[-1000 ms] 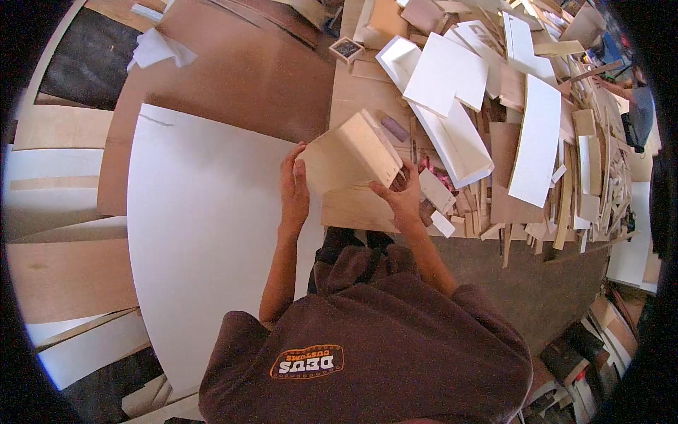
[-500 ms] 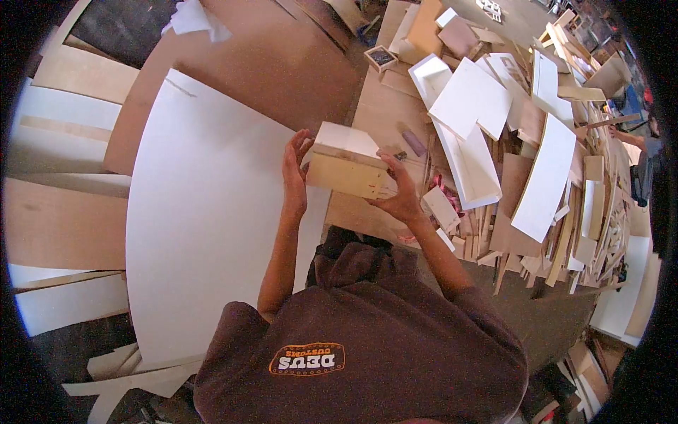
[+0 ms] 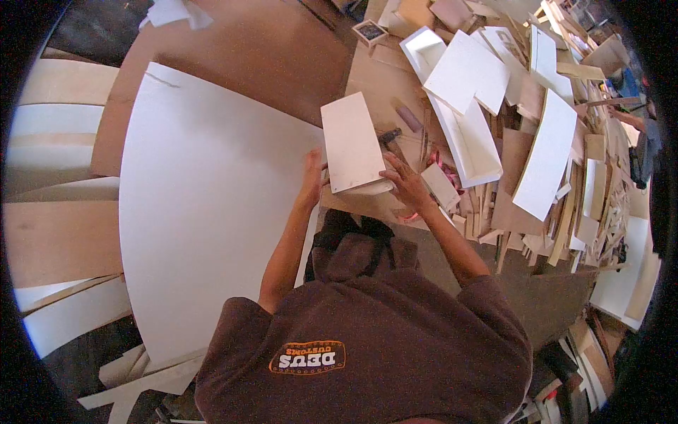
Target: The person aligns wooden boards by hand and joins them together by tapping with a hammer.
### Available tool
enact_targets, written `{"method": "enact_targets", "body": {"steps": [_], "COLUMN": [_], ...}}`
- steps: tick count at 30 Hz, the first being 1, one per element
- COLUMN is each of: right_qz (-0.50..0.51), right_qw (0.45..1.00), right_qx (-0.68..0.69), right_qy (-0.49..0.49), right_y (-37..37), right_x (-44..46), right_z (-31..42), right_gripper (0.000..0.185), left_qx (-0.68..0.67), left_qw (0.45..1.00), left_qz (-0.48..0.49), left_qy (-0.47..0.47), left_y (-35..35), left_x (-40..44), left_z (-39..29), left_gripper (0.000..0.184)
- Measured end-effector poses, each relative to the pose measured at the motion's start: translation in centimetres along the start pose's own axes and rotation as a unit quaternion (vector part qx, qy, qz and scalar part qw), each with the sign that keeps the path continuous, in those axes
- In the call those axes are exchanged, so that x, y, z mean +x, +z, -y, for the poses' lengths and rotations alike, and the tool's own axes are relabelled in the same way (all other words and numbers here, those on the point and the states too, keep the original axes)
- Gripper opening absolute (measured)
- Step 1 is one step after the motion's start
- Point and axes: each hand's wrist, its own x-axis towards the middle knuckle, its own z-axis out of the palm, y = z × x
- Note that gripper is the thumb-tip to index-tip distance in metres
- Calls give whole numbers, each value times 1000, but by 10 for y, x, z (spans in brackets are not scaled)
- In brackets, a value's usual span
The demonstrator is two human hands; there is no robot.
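Note:
A small wooden box [image 3: 352,145] with a white panel facing up is held between my two hands. My left hand [image 3: 311,178] grips its left side near the lower corner, with the fingertips hidden behind it. At the lower right edge, my right hand [image 3: 408,184] has its fingers pressed against the box. Just beyond the right hand lies a hammer [image 3: 393,140], its handle partly covered by the fingers. A large white board [image 3: 212,212] lies beside my left forearm.
Long white trough-like pieces [image 3: 470,152] and a white panel [image 3: 467,71] lie right of the hands. Many wood offcuts [image 3: 593,205] are heaped farther right. A brown board [image 3: 261,63] lies behind the white one. Another person's arm [image 3: 628,119] shows at the far right.
The box has been tilted so its white panel faces up more, where its yellowish side showed before. My left hand has moved lower along it. The hammer now shows more.

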Motion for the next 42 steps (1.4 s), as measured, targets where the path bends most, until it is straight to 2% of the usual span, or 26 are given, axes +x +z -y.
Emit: {"method": "enact_targets", "body": {"steps": [1,3,4,6,7,9,10,11,12,13,15,16,17,18,19,21,22,23,25,29,32,35,38,39,41,42], "right_qz": [2,29,29,79,76,-15,-20,-28,-37,-43,-118,-125,-114,-102,-107,-140,-143,-85,-38,-145,-185,-235,-240,-241,-182,-137], "right_qw": [1000,993,992,980,979,950,948,915,873,872,812,810,825,834,832,821,817,744,641,767,783,781,747,750,800,824], "right_qx": [-3,-8,-11,29,26,213,211,283,353,351,378,377,295,210,207,61,56,205,343,238,172,245,267,266,231,163], "right_qy": [5,114,120,181,187,230,237,288,334,339,429,432,468,500,504,550,555,630,686,578,568,524,559,556,522,525], "right_y": [-2,-4,-7,-12,-14,-17,-14,-8,0,9,28,25,17,12,23,44,42,39,51,96,103,89,71,64,52,59], "right_x": [-5,-15,-18,-20,-17,-13,-17,-19,-21,-21,-17,-14,-9,-7,-15,-28,-27,-25,-26,-23,-20,0,28,36,44,38], "right_z": [1,9,13,19,23,31,27,21,13,6,-1,6,20,32,36,42,45,46,42,44,48,50,51,51,39,19], "right_gripper": [71,72,72,85,85,90,90,86,83,83,71,71,66,63,63,67,67,69,70,70,69,69,67,67,64,63], "left_qx": [29,51,73,73,72,56,37,42,107,141,178,182,186,122,57,6,-46,-44,4,-72,-155,-210,-232,-296,-360,-344], "left_qw": [999,998,995,996,996,996,996,995,992,987,977,976,974,990,998,998,993,993,992,985,974,961,961,943,920,933], "left_qz": [16,17,14,-6,-32,-25,-26,-19,43,79,107,107,106,66,24,17,3,11,-55,-32,-85,-127,-109,-75,-37,-2], "left_qy": [-14,-39,-60,-47,-33,-59,-83,-87,-43,-23,39,59,78,34,-12,-59,-105,-108,-110,-152,-138,-125,-104,-129,-150,-102], "left_y": [3,13,18,22,25,27,23,10,-14,-19,-20,-14,-8,9,19,21,21,23,39,33,36,23,1,-11,-22,-25], "left_x": [6,16,18,28,32,38,45,63,102,115,127,121,115,97,88,109,117,122,118,143,106,79,84,100,115,116], "left_z": [6,15,17,34,38,42,49,62,100,109,111,93,76,41,22,24,26,30,26,53,15,2,16,40,52,53], "left_gripper": [82,83,85,84,84,83,82,82,88,91,96,97,98,101,105,99,94,94,122,120,116,114,112,109,107,106]}}
